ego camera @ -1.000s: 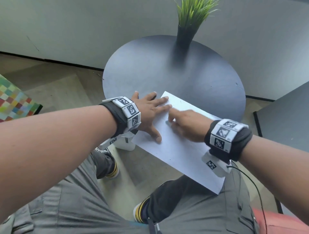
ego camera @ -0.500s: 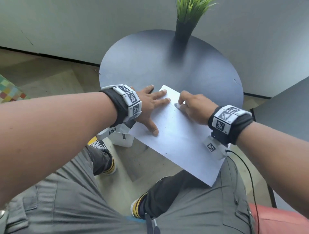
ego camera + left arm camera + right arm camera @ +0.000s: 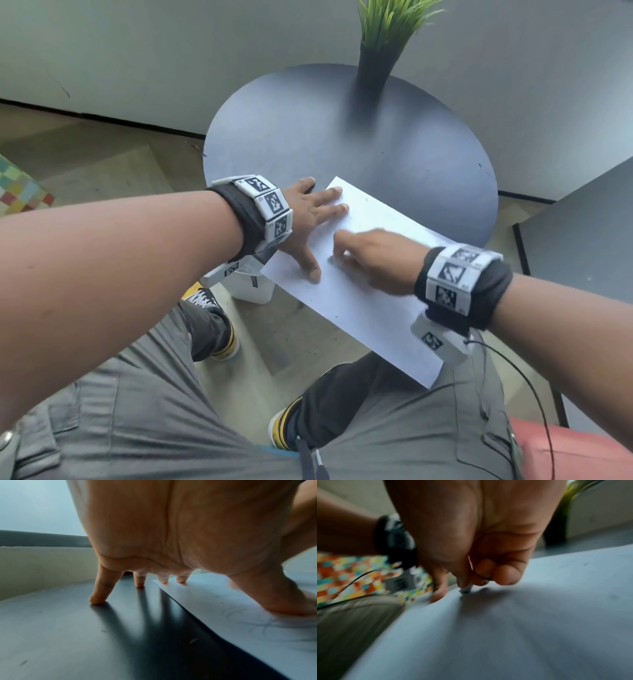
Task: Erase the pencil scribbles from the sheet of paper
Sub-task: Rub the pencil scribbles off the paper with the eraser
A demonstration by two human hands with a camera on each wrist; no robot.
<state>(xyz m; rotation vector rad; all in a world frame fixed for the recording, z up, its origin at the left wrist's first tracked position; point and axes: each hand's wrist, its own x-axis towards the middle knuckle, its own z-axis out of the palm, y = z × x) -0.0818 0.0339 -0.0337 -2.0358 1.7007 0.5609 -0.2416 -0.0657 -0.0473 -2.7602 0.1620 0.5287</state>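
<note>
Sheet of paper (image 3: 359,301), flat and rectangular, overhangs the round table (image 3: 342,144).

The right hand (image 3: 488,540) fills the top of the blurred right wrist view, fingers curled, pinching what looks like a small white eraser (image 3: 466,588) whose tip touches the sheet of paper (image 3: 522,628). The left hand's thumb (image 3: 439,591) presses the paper just beside it. Behind are a colourful checkered surface (image 3: 342,577) and a thin black cable (image 3: 351,582).
</note>
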